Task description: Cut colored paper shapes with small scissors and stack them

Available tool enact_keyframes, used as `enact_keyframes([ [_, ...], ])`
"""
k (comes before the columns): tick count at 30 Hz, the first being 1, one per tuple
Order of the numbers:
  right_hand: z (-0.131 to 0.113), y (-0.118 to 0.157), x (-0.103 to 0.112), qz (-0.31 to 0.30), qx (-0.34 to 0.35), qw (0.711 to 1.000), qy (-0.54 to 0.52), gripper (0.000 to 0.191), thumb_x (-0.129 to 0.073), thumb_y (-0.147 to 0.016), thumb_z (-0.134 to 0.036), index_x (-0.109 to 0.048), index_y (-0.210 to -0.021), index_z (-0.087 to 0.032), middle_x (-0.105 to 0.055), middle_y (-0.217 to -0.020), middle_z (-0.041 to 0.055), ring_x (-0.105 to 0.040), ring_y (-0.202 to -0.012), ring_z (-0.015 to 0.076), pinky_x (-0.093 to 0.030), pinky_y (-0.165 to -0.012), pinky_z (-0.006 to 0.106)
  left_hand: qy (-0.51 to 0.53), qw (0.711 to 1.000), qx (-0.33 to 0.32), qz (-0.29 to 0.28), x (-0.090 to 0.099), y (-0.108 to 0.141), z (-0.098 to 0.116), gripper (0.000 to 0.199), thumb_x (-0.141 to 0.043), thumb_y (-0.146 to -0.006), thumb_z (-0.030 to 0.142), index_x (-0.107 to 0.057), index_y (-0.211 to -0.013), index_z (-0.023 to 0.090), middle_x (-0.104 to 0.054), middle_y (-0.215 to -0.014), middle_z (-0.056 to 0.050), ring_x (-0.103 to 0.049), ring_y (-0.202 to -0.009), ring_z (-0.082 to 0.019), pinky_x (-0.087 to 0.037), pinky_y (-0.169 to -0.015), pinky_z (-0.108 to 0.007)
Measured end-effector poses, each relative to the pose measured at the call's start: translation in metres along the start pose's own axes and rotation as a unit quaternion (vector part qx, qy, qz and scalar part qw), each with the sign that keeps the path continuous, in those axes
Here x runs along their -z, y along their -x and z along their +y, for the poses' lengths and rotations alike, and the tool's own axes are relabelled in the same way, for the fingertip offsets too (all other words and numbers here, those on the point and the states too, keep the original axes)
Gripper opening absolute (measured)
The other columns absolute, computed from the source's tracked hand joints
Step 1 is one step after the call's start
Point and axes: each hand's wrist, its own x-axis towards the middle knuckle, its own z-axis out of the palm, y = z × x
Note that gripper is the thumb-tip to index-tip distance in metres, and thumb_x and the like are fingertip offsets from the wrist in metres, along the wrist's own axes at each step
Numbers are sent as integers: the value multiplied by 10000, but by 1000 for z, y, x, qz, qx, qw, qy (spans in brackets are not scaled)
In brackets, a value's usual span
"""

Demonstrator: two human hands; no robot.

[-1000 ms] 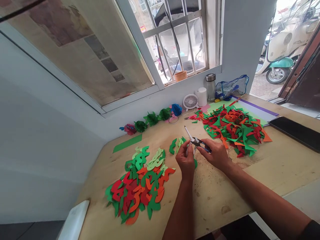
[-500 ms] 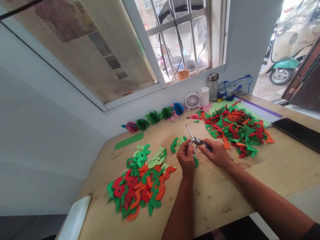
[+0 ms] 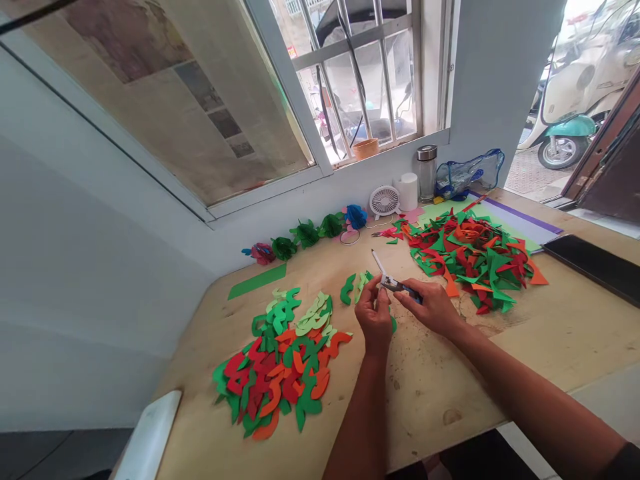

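Clenching small snips (image 3: 397,287) in the right hand (image 3: 433,310) against a white stick (image 3: 379,263) pinched by the left hand (image 3: 374,319) above the wooden table (image 3: 440,393), a blade slip could nick the close fingers (image 3: 371,291).

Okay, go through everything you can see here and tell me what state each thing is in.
Left hand: raised off the table, fingers curled beside the white stick.
Right hand: gripping the snips.
Snips: held above the table, dark blades, blue handle.
White stick: tilted, upper end in the air.
Glass jar: upright, metal lid on.
Newspaper-covered window pane: swung open.
Phone or tablet: lying flat, screen dark.
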Motion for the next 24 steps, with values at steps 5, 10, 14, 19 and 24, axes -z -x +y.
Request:
enact_keyframes([
  [5, 0, 0, 0, -9, 8, 1000, -2, 385, -460, -885, -489, -673, -853, -170, -494, -528, -27, -411, -482, 102, -288, -495, 221, -9, 1000, -18, -10, 0, 0, 0, 367, -545, -824, 379, -650, -1098, 158, -620, -747, -38, -553, -598, -106, -442, -549, -204],
  [10, 1, -1, 1, -22, 1, 1000, -11, 379, -460, -884, -485, -647, -797, -168, -473, -527, -31, -396, -484, 98, -281, -492, 219, -22, 1000, -15, -6, 1, 0, 0, 361, -561, -815, 391, -661, -1081, 168, -556, -675, 1, -495, -550, -89, -417, -534, -196],
  [14, 2, -1, 1, -27, -4, 999, -18, 373, -458, -886, -476, -608, -727, -173, -469, -524, -33, -397, -485, 95, -278, -496, 218, -22, 1000, -11, -15, 1, 0, 2, 355, -558, -823, 387, -657, -1084, 168, -516, -652, 14, -451, -533, -83, -387, -513, -191],
  [19, 2, -2, 2, -25, -3, 999, -22, 369, -450, -890, -460, -586, -694, -179, -486, -528, -28, -411, -489, 98, -276, -502, 222, -39, 999, -27, -18, 2, 0, 2, 338, -558, -825, 365, -660, -1078, 164, -539, -665, 5, -456, -533, -85, -391, -506, -191],
  [24, 2, -1, 2, -25, -7, 999, -26, 375, -439, -898, -455, -600, -704, -178, -493, -529, -26, -411, -495, 99, -283, -508, 223, -50, 998, -38, -18, 2, 0, 1, 319, -546, -834, 337, -660, -1080, 168, -568, -685, -4, -475, -532, -85, -400, -503, -186],
])
